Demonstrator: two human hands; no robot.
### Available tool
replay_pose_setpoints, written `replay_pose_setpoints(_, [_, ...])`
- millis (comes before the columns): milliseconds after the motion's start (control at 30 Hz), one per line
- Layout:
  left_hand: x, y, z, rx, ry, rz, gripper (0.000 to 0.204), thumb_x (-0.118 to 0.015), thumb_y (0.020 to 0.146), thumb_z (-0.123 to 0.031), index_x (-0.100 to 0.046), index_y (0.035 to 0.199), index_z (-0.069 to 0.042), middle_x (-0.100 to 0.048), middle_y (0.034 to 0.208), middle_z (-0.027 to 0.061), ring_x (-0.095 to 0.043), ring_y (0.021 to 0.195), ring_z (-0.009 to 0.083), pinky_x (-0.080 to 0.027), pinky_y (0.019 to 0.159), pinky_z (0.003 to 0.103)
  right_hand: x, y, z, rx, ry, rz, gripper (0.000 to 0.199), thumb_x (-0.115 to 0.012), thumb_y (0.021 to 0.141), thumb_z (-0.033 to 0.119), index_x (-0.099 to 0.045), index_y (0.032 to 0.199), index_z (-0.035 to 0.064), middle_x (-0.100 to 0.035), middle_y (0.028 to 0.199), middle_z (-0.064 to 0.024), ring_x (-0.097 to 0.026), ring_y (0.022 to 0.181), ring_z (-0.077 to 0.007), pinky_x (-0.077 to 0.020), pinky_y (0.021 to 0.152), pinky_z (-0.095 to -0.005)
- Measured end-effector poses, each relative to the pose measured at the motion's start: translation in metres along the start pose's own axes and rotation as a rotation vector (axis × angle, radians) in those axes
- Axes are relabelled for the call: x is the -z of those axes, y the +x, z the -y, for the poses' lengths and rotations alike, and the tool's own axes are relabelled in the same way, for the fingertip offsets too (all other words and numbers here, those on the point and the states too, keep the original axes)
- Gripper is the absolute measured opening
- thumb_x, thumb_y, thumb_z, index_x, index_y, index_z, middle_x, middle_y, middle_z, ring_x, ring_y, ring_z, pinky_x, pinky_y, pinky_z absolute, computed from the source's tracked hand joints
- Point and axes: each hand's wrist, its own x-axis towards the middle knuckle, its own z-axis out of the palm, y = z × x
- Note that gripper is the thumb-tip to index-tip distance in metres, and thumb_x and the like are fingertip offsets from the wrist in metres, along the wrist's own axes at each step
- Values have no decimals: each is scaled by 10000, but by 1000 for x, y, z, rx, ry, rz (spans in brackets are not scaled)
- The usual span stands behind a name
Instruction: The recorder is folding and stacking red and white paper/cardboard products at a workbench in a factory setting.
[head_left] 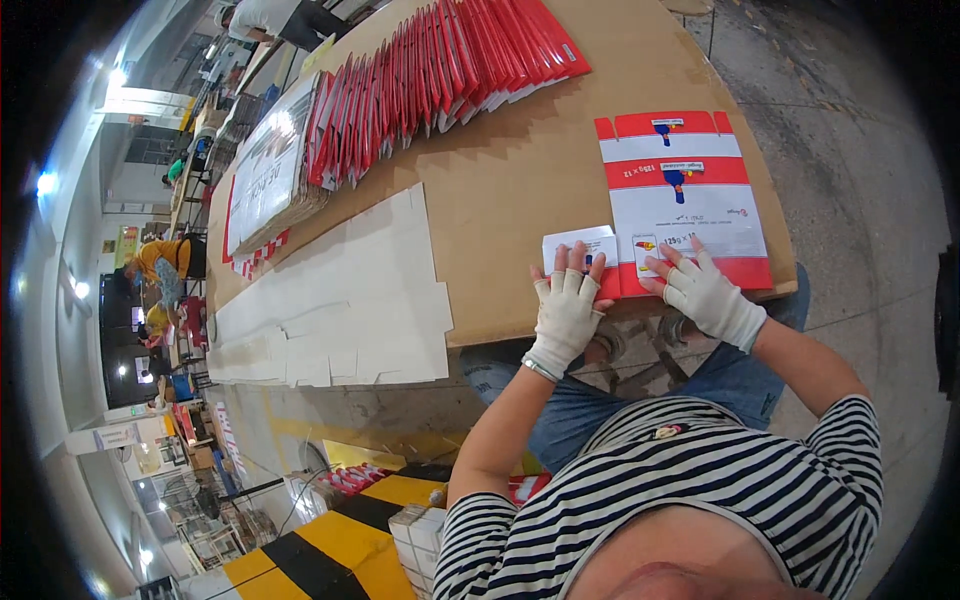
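A flat red-and-white printed carton (685, 222) lies at the table's near right edge. My left hand (566, 312), in a white fingerless glove, rests on a small side flap (562, 242) at the carton's near left corner, fingers spread. On the near right part of the carton lies my right hand (708, 296), gloved the same way, with its fingers stretched out. Neither hand is closed around anything. Their palms hide part of the carton's near edge.
A fanned row of folded red cartons (440, 75) stands along the table's far side. Left of it is a stack of flat printed cartons (270, 175). Pale cardboard sheets (340, 290) cover the brown tabletop's (510, 220) left part. People work at the far left.
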Motion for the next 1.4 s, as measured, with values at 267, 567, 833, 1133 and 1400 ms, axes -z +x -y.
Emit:
replay_pose_setpoints(267, [0, 2, -16, 160, 66, 45, 741, -623, 850, -441, -344, 1489, -193, -238, 1544, 224, -215, 1437, 400, -216, 1036, 718, -22, -8, 1, -3, -72, -66, 548, -580, 803, 210, -542, 1340, 109, -498, 1427, -121, -404, 1376, -327, -204, 1096, -678])
replay_pose_setpoints(567, [13, 5, -22, 184, 17, 121, 695, -590, 888, -450, -349, 1486, -192, -220, 1539, 257, -174, 1443, 425, -188, 1046, 722, -27, -9, 1, -7, -82, -36, 503, -518, 852, 198, -533, 1347, 114, -511, 1419, -82, -411, 1372, -289, -195, 1094, -688])
replay_pose_setpoints(833, [7, 4, -13, 210, -118, 57, 649, -646, 857, -452, -474, 1417, -172, -189, 1569, 225, -106, 1463, 419, -106, 1078, 696, -25, -7, 0, 31, -15, -16, 557, -554, 805, 173, -523, 1352, 75, -519, 1408, -103, -422, 1366, -289, -182, 1101, -679])
replay_pose_setpoints(1133, [7, 79, -5, 353, -198, -21, 654, -713, 786, -408, -529, 1361, -156, -276, 1544, 183, -197, 1432, 413, -126, 1130, 613, -11, -2, -3, 39, -28, 25, 476, -505, 855, 193, -535, 1320, 95, -533, 1392, -84, -436, 1352, -261, -237, 1111, -622])
replay_pose_setpoints(1400, [-20, 49, -67, 453, -1062, -111, 559, -627, 909, -199, -429, 1376, 37, -504, 1327, 203, -487, 1235, 297, -382, 1046, 379, 12, -79, 83, -956, 1645, -64, 462, -602, 931, 125, -451, 1347, -10, -639, 1082, -99, -610, 1038, -196, -522, 865, -350])
